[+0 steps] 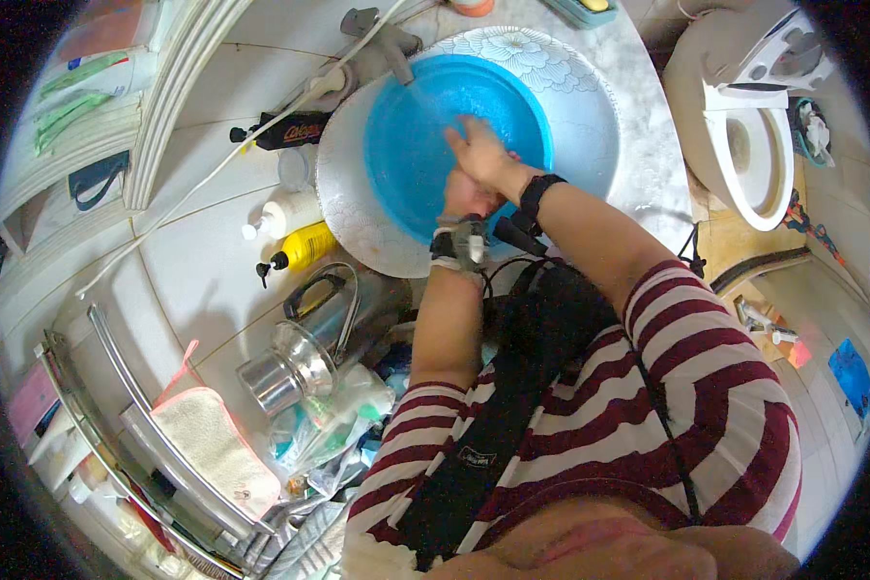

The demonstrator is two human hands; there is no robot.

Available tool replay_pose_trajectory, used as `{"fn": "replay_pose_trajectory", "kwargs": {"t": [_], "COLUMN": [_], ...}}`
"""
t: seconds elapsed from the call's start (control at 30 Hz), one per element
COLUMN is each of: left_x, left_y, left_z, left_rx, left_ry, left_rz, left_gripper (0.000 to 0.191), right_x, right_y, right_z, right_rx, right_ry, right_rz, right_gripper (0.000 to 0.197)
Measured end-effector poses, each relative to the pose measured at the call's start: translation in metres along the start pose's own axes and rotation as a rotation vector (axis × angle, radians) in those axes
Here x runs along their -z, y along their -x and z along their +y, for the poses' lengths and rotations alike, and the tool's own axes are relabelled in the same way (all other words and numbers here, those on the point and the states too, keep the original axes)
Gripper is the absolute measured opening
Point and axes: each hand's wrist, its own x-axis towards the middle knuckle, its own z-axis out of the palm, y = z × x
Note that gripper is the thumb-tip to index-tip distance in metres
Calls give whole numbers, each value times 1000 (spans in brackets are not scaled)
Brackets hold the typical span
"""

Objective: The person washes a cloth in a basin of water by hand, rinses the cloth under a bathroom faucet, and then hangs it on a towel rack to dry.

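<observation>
Both hands are pressed together above a blue plastic basin (395,185), which sits inside a white washbasin (587,138) with a flower pattern. My right hand (483,154) lies across the left, some of its fingers spread apart. Under it, my left hand (467,193) is partly covered, so its fingers are mostly hidden. No object shows in either hand. A thin stream of water seems to run from the faucet (393,47) into the blue basin. Each wrist wears a strapped band, and the left one carries a small device (471,243).
Left of the washbasin are a yellow pump bottle (308,246), a white pump bottle (290,215) and a black tube (290,130). A white cord (210,174) crosses the wall. Lower left are a metal kettle (297,362) and a hanging cloth (214,442). A toilet (757,159) stands right.
</observation>
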Motion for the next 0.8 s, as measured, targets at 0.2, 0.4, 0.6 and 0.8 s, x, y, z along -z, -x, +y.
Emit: {"fn": "replay_pose_trajectory", "kwargs": {"t": [0.2,0.4,0.6,0.8], "left_x": [9,20,-37,-24], "left_y": [-13,-15,-6,-23], "left_z": [15,13,38,15], "left_rx": [113,-158,-87,-192], "left_ry": [122,175,825,630], "left_rz": [940,423,63,226], "left_gripper": [35,42,68,68], "right_x": [22,-10,16,17], "right_y": [-3,5,2,13], "right_z": [26,29,11,13], "right_rx": [-441,250,-632,-732], "right_ry": [458,274,-1183,-1281], "right_rz": [-211,-282,-120,-409], "right_gripper": [30,39,49,35]}}
